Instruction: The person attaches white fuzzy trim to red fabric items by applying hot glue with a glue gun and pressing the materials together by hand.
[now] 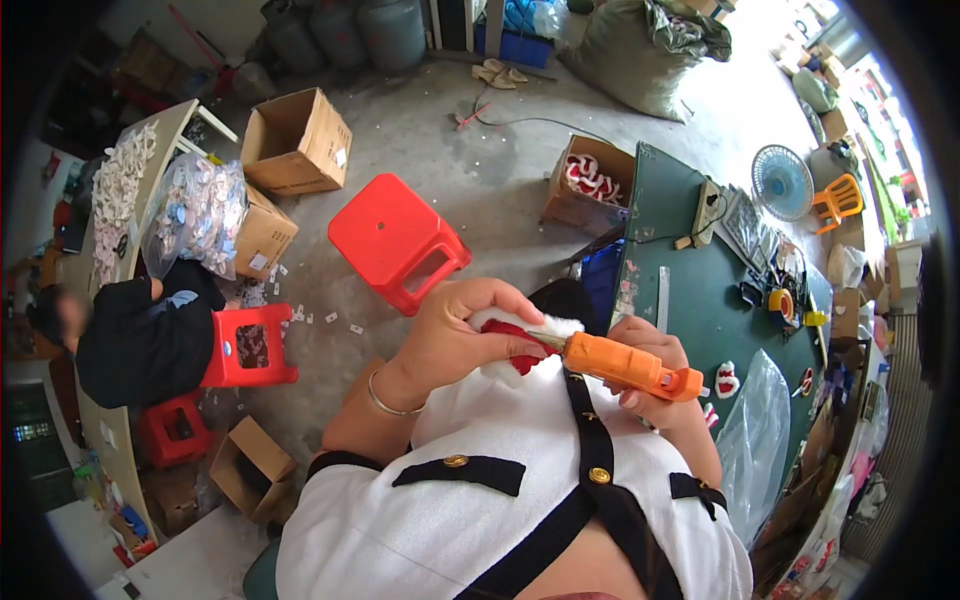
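My left hand pinches a small red plush piece with white fluffy trim, held up in front of my chest. My right hand is wrapped round an orange glue gun. The gun's metal nozzle points left and meets the red fabric close to my left thumb; whether it touches cannot be made out. Part of the plush piece is hidden behind my left fingers. To the right, a similar red and white piece lies on the dark green table.
Scissors, a ruler and a clear plastic sheet are on the table. Beside it stands a carton of red and white pieces. A red stool stands ahead. At left, a person sits by another table.
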`<state>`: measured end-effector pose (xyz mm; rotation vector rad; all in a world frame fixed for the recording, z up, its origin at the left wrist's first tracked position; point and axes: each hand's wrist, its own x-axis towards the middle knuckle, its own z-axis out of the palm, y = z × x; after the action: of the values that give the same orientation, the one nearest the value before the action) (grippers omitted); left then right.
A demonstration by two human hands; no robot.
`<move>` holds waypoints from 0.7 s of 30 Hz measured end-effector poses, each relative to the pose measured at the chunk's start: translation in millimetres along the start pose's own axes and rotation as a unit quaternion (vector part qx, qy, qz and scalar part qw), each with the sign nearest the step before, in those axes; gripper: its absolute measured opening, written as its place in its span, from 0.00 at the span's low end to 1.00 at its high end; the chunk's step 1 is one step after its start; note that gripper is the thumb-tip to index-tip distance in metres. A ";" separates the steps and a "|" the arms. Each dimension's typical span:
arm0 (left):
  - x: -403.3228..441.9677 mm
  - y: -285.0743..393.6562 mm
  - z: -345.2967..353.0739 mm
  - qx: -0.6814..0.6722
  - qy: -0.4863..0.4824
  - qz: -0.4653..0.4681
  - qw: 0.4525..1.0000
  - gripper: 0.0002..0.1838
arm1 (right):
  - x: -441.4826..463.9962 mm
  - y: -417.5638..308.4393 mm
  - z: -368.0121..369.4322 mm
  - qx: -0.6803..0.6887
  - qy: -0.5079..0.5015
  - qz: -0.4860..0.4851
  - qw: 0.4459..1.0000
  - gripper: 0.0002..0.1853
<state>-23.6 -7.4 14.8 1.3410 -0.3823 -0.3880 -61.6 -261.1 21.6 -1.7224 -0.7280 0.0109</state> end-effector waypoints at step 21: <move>1.1 -6.5 -5.4 -0.051 -0.021 0.002 0.998 0.14 | -0.2 3.2 -10.3 -0.001 -0.039 -0.005 0.999 0.21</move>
<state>-20.4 -4.5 7.5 1.2341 -0.3964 -0.4272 -56.4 -270.6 21.8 -1.7290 -0.7933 0.0706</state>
